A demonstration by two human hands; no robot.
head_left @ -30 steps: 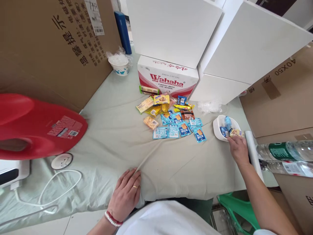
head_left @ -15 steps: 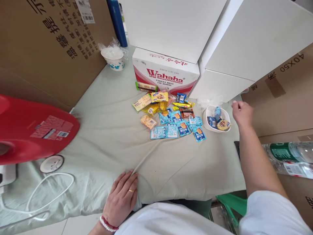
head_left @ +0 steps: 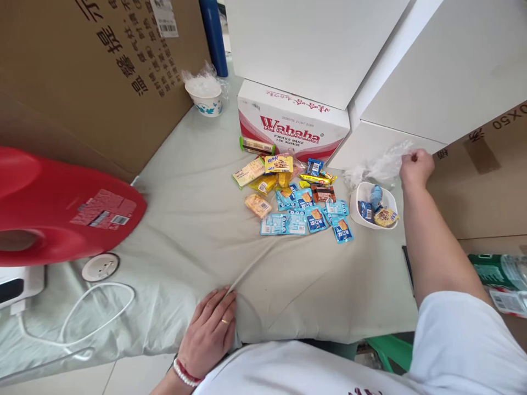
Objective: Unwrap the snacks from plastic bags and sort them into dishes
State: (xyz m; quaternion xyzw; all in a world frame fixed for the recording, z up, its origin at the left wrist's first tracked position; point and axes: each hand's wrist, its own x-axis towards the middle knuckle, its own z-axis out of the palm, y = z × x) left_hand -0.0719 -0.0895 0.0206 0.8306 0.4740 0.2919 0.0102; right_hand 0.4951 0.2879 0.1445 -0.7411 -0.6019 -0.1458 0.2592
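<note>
My right hand (head_left: 417, 169) is closed on a piece of clear plastic film (head_left: 385, 162), which stretches from my fingers down to the tabletop behind the white tub. Just in front of that hand stands the white tub (head_left: 362, 216) with several wrapped snacks in it, among them a yellow cookie packet (head_left: 386, 216) and a blue packet (head_left: 365, 210). My left hand (head_left: 214, 323) lies flat at the table's front edge, fingers stretched out on the cloth, holding nothing. Several light blue snack packets (head_left: 316, 219) and yellow ones (head_left: 278, 164) lie mid-table.
Behind the snacks stands a Wahaha water carton (head_left: 292, 123) against white boxes (head_left: 304, 44). To the left are a red plastic container (head_left: 107, 219), a paper cup (head_left: 206, 99) and a white cable (head_left: 96, 286). Plastic bottles (head_left: 500, 271) lie at the far right.
My right hand has lifted slightly away from the table, pulling the clear film up and out from behind the tub. My left hand stays in place. The view has shifted a little left.
</note>
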